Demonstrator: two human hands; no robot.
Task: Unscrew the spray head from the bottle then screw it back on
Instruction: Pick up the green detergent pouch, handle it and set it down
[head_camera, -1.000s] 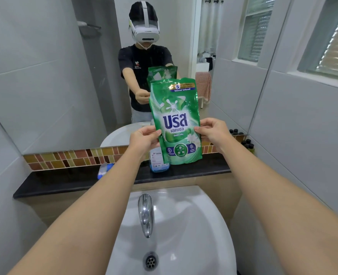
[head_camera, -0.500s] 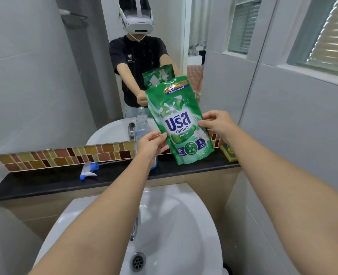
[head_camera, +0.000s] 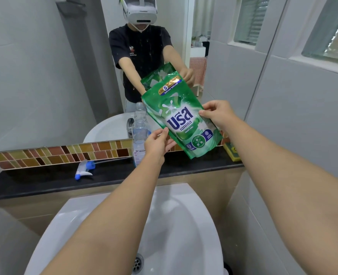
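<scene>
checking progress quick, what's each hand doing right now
Left hand: closed, pinching the lower left edge of the green pouch.
Right hand: closed, pinching the pouch's right edge.

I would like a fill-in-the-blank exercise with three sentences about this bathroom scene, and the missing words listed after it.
1. Both hands, the left hand and the right hand, hold a soft ____ detergent pouch.
2. The white and blue spray head lies on the black ____, apart from the bottle.
3. The clear plastic bottle stands upright with its neck ____.

Missing words: green; ledge; open
</scene>
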